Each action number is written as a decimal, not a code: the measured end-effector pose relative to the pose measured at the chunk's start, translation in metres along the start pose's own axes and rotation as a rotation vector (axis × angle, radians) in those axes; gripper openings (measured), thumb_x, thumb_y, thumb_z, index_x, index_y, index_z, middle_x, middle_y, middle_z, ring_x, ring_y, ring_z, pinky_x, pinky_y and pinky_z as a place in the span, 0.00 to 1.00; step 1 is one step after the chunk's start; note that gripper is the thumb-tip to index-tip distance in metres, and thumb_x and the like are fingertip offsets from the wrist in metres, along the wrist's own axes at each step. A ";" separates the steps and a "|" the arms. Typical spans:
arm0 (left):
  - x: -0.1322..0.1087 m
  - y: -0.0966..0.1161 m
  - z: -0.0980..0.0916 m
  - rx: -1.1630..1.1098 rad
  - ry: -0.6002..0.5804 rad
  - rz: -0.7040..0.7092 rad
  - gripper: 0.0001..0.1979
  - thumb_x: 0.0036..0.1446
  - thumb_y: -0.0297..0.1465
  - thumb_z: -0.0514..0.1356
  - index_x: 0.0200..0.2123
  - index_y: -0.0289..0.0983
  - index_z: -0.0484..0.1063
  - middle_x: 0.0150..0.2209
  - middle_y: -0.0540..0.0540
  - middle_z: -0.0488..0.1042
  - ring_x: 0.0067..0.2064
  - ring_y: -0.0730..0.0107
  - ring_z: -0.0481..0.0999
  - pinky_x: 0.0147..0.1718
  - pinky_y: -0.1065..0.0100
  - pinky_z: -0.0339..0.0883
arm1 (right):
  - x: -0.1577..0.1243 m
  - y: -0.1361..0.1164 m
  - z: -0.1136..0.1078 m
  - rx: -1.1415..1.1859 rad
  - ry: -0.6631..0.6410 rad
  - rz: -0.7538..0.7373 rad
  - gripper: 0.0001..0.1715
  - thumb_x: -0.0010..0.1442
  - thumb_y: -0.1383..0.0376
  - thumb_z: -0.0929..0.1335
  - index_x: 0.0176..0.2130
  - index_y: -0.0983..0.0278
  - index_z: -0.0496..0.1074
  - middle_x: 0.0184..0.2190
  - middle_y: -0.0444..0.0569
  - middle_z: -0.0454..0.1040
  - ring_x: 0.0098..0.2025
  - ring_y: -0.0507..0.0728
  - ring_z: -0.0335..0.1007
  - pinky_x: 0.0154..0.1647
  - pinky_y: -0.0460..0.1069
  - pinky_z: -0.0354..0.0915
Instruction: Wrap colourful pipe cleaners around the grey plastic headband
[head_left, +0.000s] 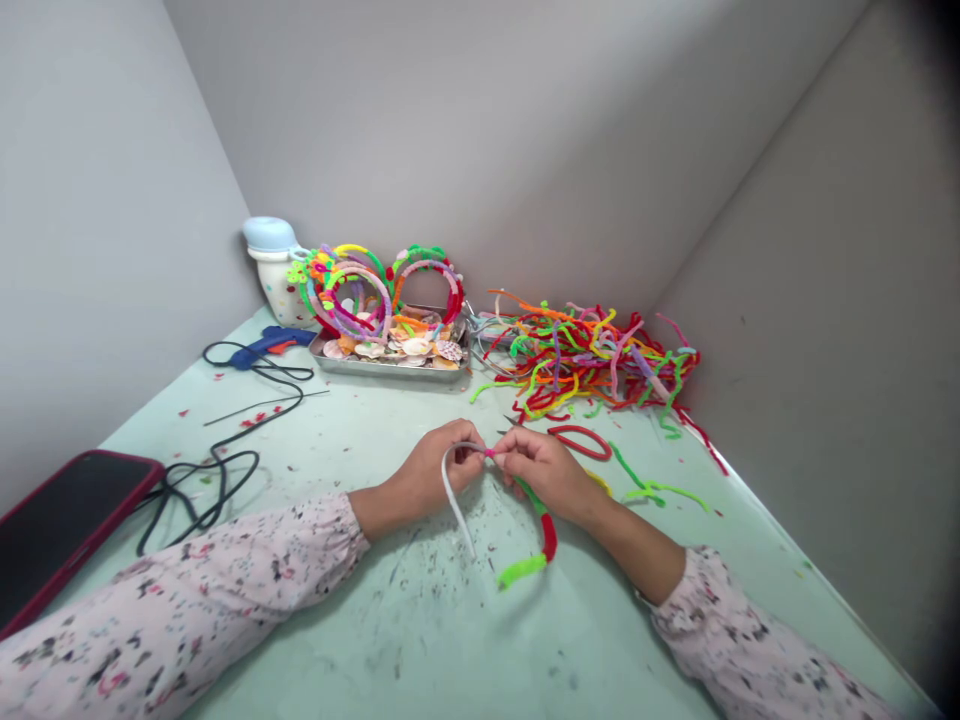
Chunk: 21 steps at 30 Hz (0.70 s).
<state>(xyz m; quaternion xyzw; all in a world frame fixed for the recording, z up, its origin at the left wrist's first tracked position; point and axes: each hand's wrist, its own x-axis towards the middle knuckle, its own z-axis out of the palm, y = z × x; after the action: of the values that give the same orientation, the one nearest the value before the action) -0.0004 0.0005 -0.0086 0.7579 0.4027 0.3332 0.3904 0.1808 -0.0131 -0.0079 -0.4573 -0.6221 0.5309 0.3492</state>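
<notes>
My left hand (433, 472) is closed, pinching a thin headband (454, 502) near its middle. The band's left arm is bare and whitish, curving down towards me. Its right arm is wrapped in fuzzy green and red, with a bright green end low in the middle. Between my fingertips a small piece of pink pipe cleaner (490, 453) sits on the band. My right hand (553, 472) is closed, its thumb and forefinger pinching at the pink piece. Just behind my right hand lie red-handled scissors (581, 441), their blades partly hidden.
A metal tray (390, 371) of shells stands at the back, with wrapped headbands (352, 300) on it. To its right is a heap of pipe cleaners (592, 360). On the left are a lidded cup (281, 280), blue glue gun (274, 342), black cord (221, 455) and phone (67, 520).
</notes>
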 end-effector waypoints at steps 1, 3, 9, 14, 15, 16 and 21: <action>0.000 0.000 0.000 0.010 0.002 0.009 0.03 0.50 0.25 0.53 0.29 0.34 0.66 0.23 0.53 0.65 0.25 0.77 0.63 0.24 0.76 0.56 | 0.000 -0.001 0.000 0.011 -0.010 0.009 0.04 0.55 0.65 0.64 0.31 0.64 0.66 0.19 0.40 0.66 0.19 0.48 0.60 0.20 0.44 0.58; -0.001 0.001 0.000 0.030 0.015 0.029 0.03 0.50 0.24 0.53 0.29 0.34 0.66 0.24 0.52 0.66 0.26 0.77 0.63 0.24 0.76 0.56 | 0.000 -0.002 -0.001 0.033 -0.030 0.019 0.04 0.55 0.65 0.64 0.31 0.65 0.66 0.19 0.40 0.66 0.19 0.48 0.60 0.20 0.44 0.58; -0.002 0.002 0.001 0.067 0.050 0.066 0.04 0.50 0.24 0.53 0.30 0.34 0.68 0.26 0.50 0.67 0.28 0.75 0.65 0.27 0.74 0.59 | -0.001 -0.001 -0.002 0.057 -0.030 0.006 0.05 0.55 0.64 0.65 0.31 0.65 0.66 0.20 0.41 0.66 0.19 0.48 0.61 0.21 0.44 0.58; -0.002 0.003 0.000 0.058 0.059 0.066 0.05 0.50 0.24 0.54 0.31 0.34 0.69 0.27 0.50 0.68 0.29 0.74 0.66 0.27 0.74 0.59 | 0.000 -0.002 -0.001 0.046 -0.015 -0.002 0.06 0.55 0.63 0.65 0.31 0.65 0.66 0.20 0.40 0.66 0.20 0.48 0.61 0.21 0.44 0.58; -0.002 0.003 0.000 0.067 0.061 0.071 0.05 0.50 0.24 0.54 0.30 0.34 0.69 0.27 0.50 0.68 0.29 0.75 0.66 0.27 0.74 0.59 | 0.000 -0.003 0.000 0.045 -0.010 -0.001 0.06 0.54 0.63 0.65 0.31 0.65 0.66 0.19 0.40 0.66 0.20 0.48 0.61 0.21 0.44 0.58; -0.002 0.003 0.000 0.077 0.064 0.075 0.05 0.50 0.24 0.54 0.30 0.34 0.69 0.27 0.50 0.68 0.29 0.75 0.66 0.28 0.74 0.59 | 0.000 -0.004 0.000 0.046 -0.007 0.005 0.06 0.54 0.63 0.65 0.30 0.64 0.66 0.19 0.40 0.65 0.19 0.48 0.60 0.20 0.44 0.58; -0.001 -0.002 0.002 0.109 0.091 0.100 0.04 0.50 0.23 0.54 0.30 0.35 0.68 0.28 0.50 0.68 0.30 0.74 0.66 0.28 0.74 0.59 | 0.000 -0.006 0.001 0.070 -0.014 0.048 0.06 0.53 0.63 0.66 0.30 0.65 0.65 0.18 0.39 0.66 0.17 0.48 0.59 0.19 0.44 0.57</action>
<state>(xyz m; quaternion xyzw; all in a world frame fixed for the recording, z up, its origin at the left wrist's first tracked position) -0.0003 -0.0006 -0.0110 0.7814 0.3992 0.3637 0.3128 0.1791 -0.0134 -0.0025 -0.4559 -0.5943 0.5640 0.3477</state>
